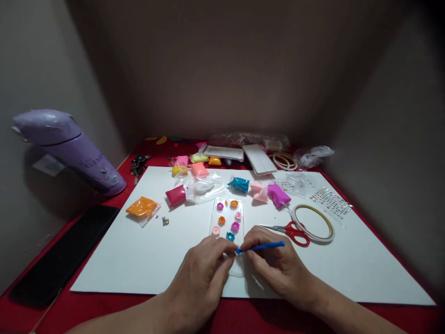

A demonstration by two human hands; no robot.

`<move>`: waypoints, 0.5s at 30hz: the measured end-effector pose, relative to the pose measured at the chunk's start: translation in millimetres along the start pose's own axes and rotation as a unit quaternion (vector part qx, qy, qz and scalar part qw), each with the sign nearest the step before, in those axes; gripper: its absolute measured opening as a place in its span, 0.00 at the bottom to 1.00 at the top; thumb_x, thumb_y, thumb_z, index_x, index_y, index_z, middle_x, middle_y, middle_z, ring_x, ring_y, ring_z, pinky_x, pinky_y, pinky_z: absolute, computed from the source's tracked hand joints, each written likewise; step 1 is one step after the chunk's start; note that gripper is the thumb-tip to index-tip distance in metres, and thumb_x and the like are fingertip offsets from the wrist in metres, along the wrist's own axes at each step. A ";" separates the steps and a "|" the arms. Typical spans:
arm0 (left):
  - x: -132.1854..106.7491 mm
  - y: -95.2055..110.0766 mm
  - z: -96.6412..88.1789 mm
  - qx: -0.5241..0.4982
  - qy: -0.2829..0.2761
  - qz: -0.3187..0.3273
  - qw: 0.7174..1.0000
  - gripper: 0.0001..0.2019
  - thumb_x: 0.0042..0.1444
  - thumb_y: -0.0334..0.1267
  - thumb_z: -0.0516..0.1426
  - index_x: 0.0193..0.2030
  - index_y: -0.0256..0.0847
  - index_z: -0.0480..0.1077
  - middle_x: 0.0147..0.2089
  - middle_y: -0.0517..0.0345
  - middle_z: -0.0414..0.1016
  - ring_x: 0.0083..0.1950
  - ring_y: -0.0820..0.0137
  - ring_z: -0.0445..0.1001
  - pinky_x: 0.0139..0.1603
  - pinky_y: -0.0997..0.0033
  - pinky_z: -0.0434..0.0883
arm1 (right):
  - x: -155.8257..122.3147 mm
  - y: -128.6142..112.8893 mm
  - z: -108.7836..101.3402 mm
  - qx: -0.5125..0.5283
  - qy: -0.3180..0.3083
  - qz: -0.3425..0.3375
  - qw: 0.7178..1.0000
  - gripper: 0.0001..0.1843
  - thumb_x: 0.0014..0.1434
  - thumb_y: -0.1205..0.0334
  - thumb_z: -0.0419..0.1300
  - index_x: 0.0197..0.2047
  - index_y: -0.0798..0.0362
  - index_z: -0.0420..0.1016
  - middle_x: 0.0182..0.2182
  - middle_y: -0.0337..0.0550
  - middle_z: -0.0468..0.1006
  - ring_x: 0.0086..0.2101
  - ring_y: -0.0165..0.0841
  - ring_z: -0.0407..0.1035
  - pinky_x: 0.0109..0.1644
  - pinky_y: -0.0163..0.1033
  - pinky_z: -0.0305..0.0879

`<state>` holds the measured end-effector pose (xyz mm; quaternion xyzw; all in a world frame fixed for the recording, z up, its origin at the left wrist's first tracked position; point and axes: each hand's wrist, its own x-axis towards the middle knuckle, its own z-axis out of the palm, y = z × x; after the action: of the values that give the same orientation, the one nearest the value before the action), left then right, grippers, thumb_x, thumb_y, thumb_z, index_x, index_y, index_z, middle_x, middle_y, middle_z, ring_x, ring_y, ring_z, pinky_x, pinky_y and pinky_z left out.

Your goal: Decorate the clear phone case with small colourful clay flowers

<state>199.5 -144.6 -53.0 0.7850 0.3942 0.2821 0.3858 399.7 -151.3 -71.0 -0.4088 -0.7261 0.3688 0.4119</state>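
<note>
A clear phone case [227, 214] lies on the white sheet [146, 250] with several small clay flowers stuck on it in pink, orange, purple and blue. My right hand [274, 269] pinches a thin blue modelling tool [260, 247] whose tip points left toward the case's near end. My left hand [205, 273] is closed in a pinch right at that tip, over the case's near end; what its fingers hold is too small to make out.
Bags of coloured clay [177, 195] lie across the sheet's far half. Red scissors [292, 232], a tape roll [313, 222] and a gem sticker sheet [330, 202] sit at the right. A purple bottle [69, 148], keys [138, 164] and a black phone [66, 253] rest at the left.
</note>
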 end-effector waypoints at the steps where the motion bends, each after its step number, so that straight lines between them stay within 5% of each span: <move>1: -0.2 0.1 0.0 0.001 0.000 0.000 1.000 0.08 0.61 0.31 0.50 0.43 0.40 0.70 0.39 0.54 0.74 0.40 0.67 0.71 0.39 0.65 0.69 | 0.2 0.1 -0.2 0.000 -0.005 0.001 1.000 0.10 0.57 0.73 0.53 0.39 0.52 0.71 0.32 0.41 0.72 0.31 0.31 0.67 0.34 0.38 0.64; 15: -0.2 1.0 -1.2 0.017 -0.015 -0.005 1.000 0.08 0.61 0.31 0.50 0.40 0.40 0.70 0.36 0.55 0.73 0.37 0.68 0.70 0.38 0.65 0.68 | 1.0 -1.3 -5.1 -0.030 0.008 -0.017 0.999 0.10 0.56 0.73 0.53 0.38 0.53 0.72 0.30 0.41 0.72 0.30 0.31 0.67 0.33 0.39 0.64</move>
<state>198.8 -144.7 -51.5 0.7935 0.3968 0.2620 0.3799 403.6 -149.9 -67.6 -0.4112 -0.7405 0.3367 0.4113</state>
